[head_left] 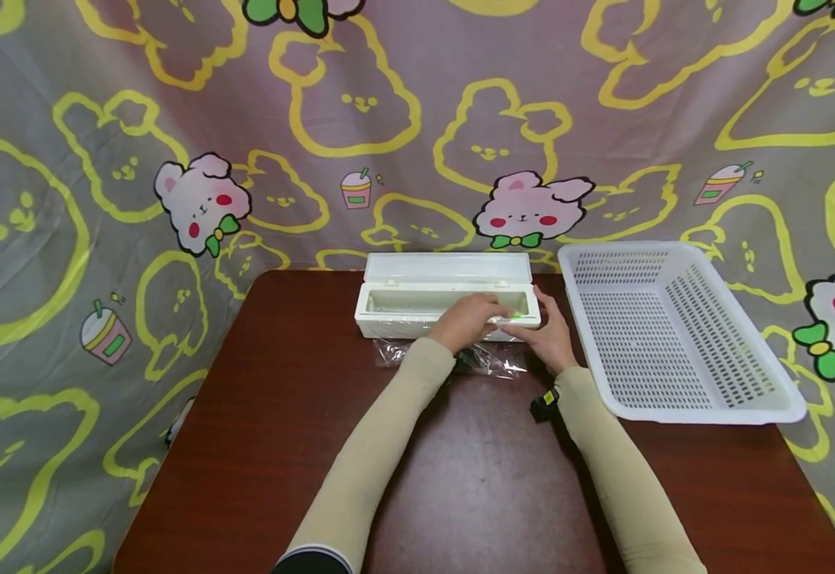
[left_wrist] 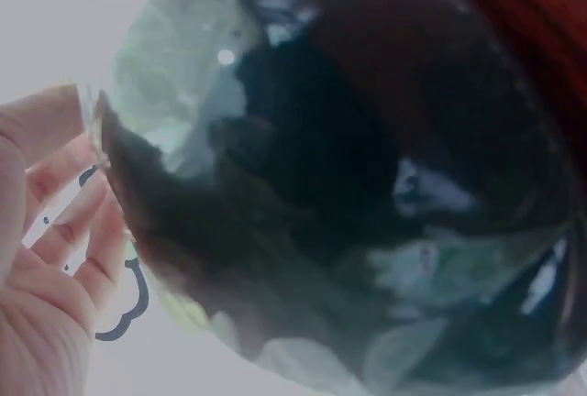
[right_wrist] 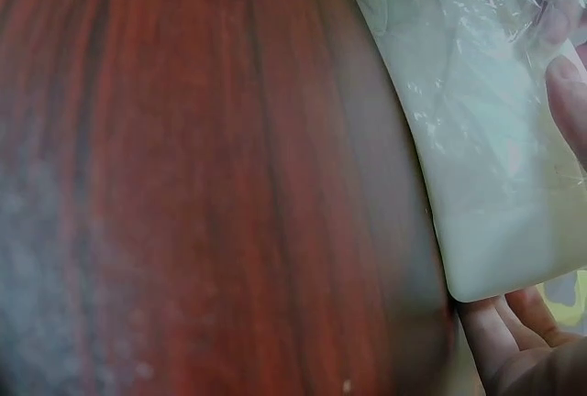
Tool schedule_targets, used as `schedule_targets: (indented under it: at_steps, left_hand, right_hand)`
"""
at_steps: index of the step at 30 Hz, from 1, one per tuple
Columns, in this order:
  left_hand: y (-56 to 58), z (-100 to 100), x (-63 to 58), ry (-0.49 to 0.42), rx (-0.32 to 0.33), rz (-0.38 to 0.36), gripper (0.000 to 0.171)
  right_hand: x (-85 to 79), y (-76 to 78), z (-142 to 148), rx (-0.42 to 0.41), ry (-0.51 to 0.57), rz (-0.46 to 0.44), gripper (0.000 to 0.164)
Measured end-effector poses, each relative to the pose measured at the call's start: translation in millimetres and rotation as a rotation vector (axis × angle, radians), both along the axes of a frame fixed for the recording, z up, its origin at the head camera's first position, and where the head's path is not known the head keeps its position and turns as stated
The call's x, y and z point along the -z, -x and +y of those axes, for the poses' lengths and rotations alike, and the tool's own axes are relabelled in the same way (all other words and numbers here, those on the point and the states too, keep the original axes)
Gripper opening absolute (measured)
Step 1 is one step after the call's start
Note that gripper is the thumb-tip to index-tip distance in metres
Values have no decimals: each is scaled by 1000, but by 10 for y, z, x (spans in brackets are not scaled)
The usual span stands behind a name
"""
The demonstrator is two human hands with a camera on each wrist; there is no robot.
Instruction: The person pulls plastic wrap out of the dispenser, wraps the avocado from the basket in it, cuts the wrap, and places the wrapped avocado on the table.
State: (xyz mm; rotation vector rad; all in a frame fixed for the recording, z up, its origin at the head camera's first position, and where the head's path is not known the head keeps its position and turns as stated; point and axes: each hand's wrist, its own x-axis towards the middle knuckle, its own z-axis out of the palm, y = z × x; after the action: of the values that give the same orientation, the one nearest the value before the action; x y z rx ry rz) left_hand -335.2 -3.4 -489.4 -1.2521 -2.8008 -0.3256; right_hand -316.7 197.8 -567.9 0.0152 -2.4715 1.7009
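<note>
In the head view a long white box (head_left: pixel 453 327) lies on the table with its lid (head_left: pixel 448 268) raised at the back. Clear plastic film (head_left: pixel 499 363) hangs over its front and spreads onto the table. My left hand (head_left: pixel 469 319) reaches over the front wall, fingers in the trough near a small bright green spot. In the left wrist view its fingers (left_wrist: pixel 78 240) are bent beside film (left_wrist: pixel 367 185) that bulges close to the camera; I cannot tell whether they pinch it. My right hand (head_left: pixel 552 335) grips the box's right end, thumb (right_wrist: pixel 570 107) on the film-covered front.
A white perforated plastic basket (head_left: pixel 607 399) stands on the right of the dark red-brown table (head_left: pixel 281 414). Behind the table hangs a curtain (head_left: pixel 417 175) printed with cartoon rabbits. A small black wrist camera (head_left: pixel 545 405) sits at the right sleeve cuff.
</note>
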Motion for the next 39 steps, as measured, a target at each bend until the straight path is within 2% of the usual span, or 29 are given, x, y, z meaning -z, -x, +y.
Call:
schedule_targets:
  at_steps: [7, 13, 21, 25, 28, 35, 39]
  left_hand:
    - [-18, -8, 20, 33, 15, 29, 40]
    - [-77, -8, 41, 32, -23, 27, 45]
    - [-97, 23, 72, 46, 3, 113, 45]
    - [-77, 40, 42, 55, -10, 99, 51]
    - [-66, 42, 23, 51, -15, 68, 49]
    - [-47, -56, 46, -36, -18, -10, 43]
    - [-8, -131, 76, -54, 8, 12, 45]
  right_hand:
    - [1, -3, -5, 16, 8, 4, 104]
    - [8, -10, 3, 26, -1, 11, 105]
    - [15, -17, 9, 5, -3, -8, 105]
    - [22, -10, 10, 8, -15, -14, 106]
    - [27, -3, 12, 9, -15, -14, 106]
    - [31, -3, 16, 8, -9, -10, 106]
    - [24, -2, 13, 8, -1, -18, 107]
